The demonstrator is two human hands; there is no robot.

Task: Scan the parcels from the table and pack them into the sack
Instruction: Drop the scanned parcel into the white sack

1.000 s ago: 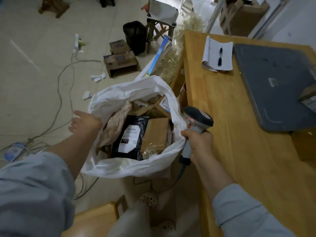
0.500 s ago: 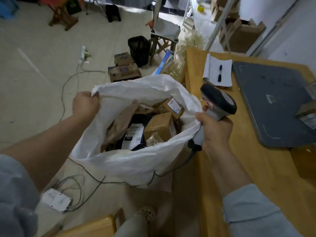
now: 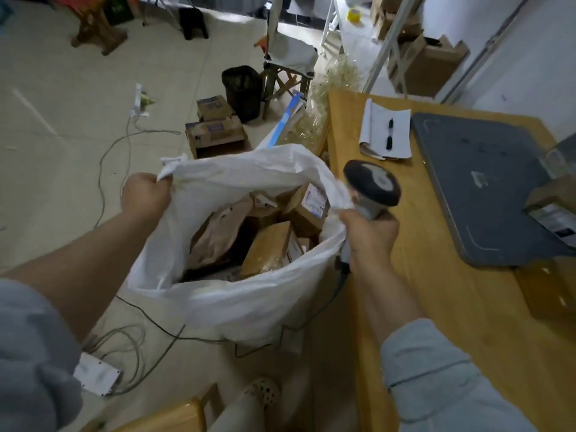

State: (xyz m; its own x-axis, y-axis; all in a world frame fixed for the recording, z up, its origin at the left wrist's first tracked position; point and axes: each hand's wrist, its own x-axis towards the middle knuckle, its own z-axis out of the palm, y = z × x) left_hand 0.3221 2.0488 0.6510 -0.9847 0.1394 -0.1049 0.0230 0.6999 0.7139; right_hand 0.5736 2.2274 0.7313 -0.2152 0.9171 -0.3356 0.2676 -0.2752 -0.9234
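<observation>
Your left hand (image 3: 145, 198), at 9 o'clock, is clenched on the rim of the white sack (image 3: 249, 307). Your right hand (image 3: 369, 232), at 3 o'clock, is wrapped around the handle of the barcode scanner (image 3: 372, 183) and seems to pinch the opposite rim along with it. Between them the mouth gapes, showing a cardboard box (image 3: 269, 249), a brown paper mailer (image 3: 218, 235) and a labelled box (image 3: 307, 207) inside. That doubled right grip looks like the weak point: the rim could slip out and the mouth would collapse. The scanner cable (image 3: 339, 285) hangs against the sack wall and may snag. Farther out at 3 o'clock, a parcel (image 3: 551, 210) waits on the tabletop (image 3: 436, 291), at the edge of the grey mat (image 3: 486, 188).
</observation>
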